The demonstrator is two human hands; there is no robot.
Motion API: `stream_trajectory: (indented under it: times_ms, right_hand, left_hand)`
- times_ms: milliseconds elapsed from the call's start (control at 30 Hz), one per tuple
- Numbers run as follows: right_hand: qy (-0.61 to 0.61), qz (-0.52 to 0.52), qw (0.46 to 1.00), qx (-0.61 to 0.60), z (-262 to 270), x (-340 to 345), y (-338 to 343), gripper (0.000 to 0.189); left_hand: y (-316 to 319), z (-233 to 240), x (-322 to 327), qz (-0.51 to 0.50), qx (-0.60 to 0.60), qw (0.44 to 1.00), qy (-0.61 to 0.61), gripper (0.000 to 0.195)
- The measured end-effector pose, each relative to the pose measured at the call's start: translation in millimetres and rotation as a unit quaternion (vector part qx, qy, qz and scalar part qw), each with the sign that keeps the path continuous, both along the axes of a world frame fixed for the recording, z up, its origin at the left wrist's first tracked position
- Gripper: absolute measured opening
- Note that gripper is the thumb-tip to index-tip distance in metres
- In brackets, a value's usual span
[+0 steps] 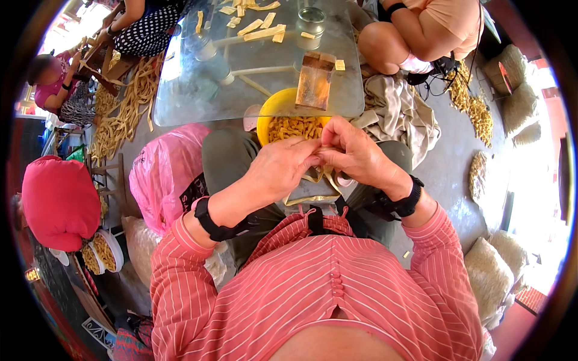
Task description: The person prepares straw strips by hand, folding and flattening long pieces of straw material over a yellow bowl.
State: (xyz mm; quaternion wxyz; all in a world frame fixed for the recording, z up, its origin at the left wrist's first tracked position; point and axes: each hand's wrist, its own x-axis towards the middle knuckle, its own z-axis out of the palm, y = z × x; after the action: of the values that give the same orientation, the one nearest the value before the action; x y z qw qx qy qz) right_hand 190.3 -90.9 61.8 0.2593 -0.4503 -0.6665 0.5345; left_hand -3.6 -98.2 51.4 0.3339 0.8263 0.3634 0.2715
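Observation:
My left hand [282, 164] and my right hand [356, 151] meet fingertip to fingertip over my lap, at the near rim of a yellow bucket [264, 126] of folded yellowish pieces. Both pinch a strip whose upper part is mostly hidden by the fingers. A pale yellow strip [332, 178] hangs below them in a loop towards my lap. Past the bucket, a wooden block [314, 81] lies on the glass tabletop [189, 104]. Several flat yellowish strips [266, 32] and a glass jar [311, 27] are towards the tabletop's far side.
A pink plastic bag [169, 167] stands left of my knee, with a red cushion-like bundle [61, 203] farther left. Crumpled beige cloth [397, 117] lies right of the table. Other people sit at the far left and far right. Long strips [131, 104] pile on the left floor; filled sacks [490, 275] stand right.

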Motion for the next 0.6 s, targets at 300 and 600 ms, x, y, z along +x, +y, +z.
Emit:
stream_trajectory:
  times_ms: [300, 600]
  right_hand:
    - [0.023, -0.017, 1.0, -0.008, -3, 24, 0, 0.029]
    - [0.035, -0.159, 0.987, 0.012, -15, -6, -29, 0.022]
  left_hand:
    - [-3, 17, -15, 0.031, -0.528, 0.742, -0.412, 0.024]
    - [-6, 15, 9, 0.066, -0.025, 0.981, -0.182, 0.011]
